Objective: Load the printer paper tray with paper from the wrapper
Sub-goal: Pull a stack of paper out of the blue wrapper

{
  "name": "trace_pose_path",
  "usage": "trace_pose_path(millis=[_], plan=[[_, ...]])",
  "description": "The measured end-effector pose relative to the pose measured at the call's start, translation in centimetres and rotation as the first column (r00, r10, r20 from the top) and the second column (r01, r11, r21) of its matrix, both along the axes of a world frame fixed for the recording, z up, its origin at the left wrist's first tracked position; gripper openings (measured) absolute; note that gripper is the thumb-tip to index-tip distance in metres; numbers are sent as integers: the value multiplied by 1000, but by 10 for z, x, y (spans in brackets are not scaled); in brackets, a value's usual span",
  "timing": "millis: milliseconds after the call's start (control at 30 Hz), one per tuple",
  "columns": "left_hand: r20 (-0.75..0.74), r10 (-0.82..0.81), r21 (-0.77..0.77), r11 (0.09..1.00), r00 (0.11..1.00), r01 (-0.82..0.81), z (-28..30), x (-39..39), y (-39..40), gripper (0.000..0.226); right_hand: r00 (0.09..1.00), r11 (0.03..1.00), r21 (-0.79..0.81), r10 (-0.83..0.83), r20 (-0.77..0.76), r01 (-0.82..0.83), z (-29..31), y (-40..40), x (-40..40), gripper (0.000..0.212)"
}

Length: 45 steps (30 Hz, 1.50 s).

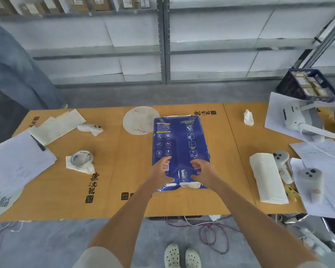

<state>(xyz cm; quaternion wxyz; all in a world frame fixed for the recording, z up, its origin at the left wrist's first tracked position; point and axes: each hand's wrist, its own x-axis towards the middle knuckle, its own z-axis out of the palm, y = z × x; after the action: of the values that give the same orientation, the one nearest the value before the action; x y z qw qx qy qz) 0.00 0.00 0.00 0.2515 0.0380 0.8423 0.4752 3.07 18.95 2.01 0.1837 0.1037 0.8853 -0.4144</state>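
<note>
I see the blue wrapper [180, 149] lying flat mid-table [124, 180]. Left hand [161, 171] rests on its near end, fingers spread; right hand [202, 172] curls half-closed over it, clamping nothing that I can make out.

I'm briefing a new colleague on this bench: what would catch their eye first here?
First, the dark blue paper wrapper printed with white icons, lying flat mid-table, its near end torn open. Both bare hands sit on that end, the left hand and right hand, fingers curled at the torn flap. Next, the wood-grain orange table strewn with loose white sheets.
</note>
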Motion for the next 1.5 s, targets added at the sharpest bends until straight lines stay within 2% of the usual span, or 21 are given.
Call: trace_pose_path(millis=[233, 433, 567, 733, 900, 1167, 1300, 1500], plan=[[-119, -81, -185, 981, 990, 58, -26, -3, -4, 69, 994, 982, 153, 111, -17, -107, -26, -8, -9, 26], [-193, -245, -400, 904, 950, 152, -39, -8, -6, 56, 975, 926, 330, 214, -58, -184, -42, -10, -12, 22], [-202, -288, -481, 862, 936, 161, -43, -8, -5, 51, 976, 916, 368, 202, -81, -159, -48, -12, -13, 24], [-223, -300, -502, 851, 927, 155, -44, -5, -6, 50, 984, 907, 404, 161, -78, -116, -51, -17, -18, 21], [-246, -321, -534, 832, 914, 149, -44, -2, -5, 50, 991, 931, 357, 106, -77, -72, -50, -19, -21, 14], [-240, -292, -514, 847, 926, 134, -38, 8, -3, 54, 972, 946, 236, 233, -26, -220, -42, -13, 9, 12], [-241, -327, -516, 841, 914, 165, -36, 15, -5, 56, 924, 894, 236, 366, 108, -381, -38, -14, 34, 12], [-243, -373, -573, 800, 895, 178, -32, 28, -6, 62, 888, 843, 280, 434, 148, -459, -38, -6, 53, 11]])
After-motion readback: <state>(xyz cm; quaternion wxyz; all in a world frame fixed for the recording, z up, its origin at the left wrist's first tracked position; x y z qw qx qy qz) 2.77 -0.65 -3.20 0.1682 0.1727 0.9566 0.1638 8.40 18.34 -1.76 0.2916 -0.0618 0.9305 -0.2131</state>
